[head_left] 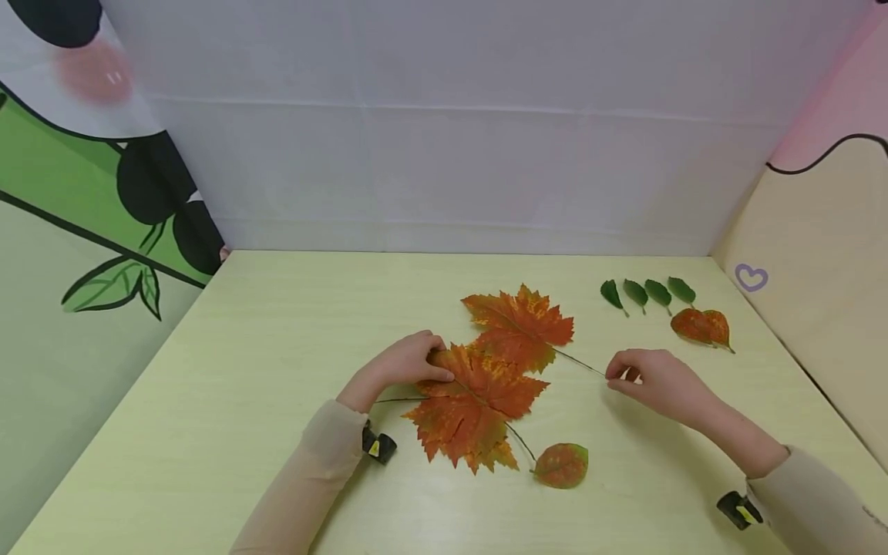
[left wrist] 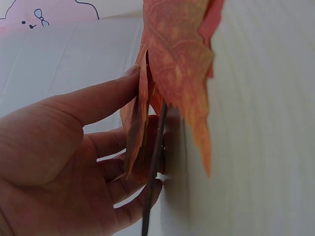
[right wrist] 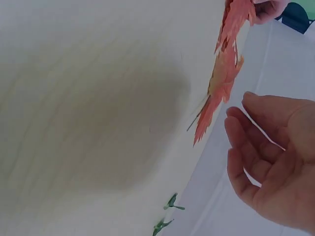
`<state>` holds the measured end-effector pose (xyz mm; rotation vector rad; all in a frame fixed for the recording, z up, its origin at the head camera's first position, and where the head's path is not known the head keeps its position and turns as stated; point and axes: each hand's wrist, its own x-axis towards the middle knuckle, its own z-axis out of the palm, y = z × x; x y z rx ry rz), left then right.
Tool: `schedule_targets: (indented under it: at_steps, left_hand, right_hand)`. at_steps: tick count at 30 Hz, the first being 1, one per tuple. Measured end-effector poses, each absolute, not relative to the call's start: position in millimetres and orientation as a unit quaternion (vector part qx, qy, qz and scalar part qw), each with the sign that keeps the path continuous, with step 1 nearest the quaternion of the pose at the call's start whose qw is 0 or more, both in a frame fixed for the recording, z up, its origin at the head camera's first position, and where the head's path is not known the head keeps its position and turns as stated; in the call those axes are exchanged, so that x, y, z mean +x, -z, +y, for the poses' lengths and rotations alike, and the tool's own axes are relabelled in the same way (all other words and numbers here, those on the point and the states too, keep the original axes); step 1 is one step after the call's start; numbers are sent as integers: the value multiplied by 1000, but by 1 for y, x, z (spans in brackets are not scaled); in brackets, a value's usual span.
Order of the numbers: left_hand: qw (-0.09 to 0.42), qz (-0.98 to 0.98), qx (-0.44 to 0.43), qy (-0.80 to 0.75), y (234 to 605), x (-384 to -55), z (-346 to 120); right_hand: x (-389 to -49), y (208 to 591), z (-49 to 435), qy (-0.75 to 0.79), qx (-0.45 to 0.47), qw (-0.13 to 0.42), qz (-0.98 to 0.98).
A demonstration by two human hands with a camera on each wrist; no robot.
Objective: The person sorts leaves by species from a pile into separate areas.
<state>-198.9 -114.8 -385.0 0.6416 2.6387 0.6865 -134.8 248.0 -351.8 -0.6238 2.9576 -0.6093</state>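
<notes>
My left hand (head_left: 415,361) pinches the left edge of an orange-red maple leaf (head_left: 479,401), thumb on top and fingers beneath. In the left wrist view the thumb and fingers lie on either side of the leaf edge, and a dark stem (left wrist: 156,162) runs past them. A second maple leaf (head_left: 516,320) lies behind, partly overlapped; its thin stem (head_left: 579,362) points toward my right hand (head_left: 659,385). In the right wrist view, the right hand's fingers are loosely bent with a gap to the thumb, and the stem tip appears apart from them.
Several small green leaves (head_left: 657,292) lie in a row at the back right, with reddish-brown leaves (head_left: 694,326) in front of them. One rounded orange-green leaf (head_left: 562,465) lies near the front maple leaf. Fabric panels (head_left: 444,169) border the pale table (head_left: 229,370).
</notes>
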Motion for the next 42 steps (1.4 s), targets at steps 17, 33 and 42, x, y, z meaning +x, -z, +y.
schedule_targets:
  at_steps: [17,33,42]
  left_hand:
    - [166,928,230,-243,388,-200,-115]
    - [166,929,229,-240,388,-200,-116]
    - [164,929,230,-239,388,-200,-116]
  right_hand:
    - [-109,380,216,199,-363,127,901]
    - [-92,378,200,125,-450,114,877]
    - [-93,379,201,137,-489,56,860]
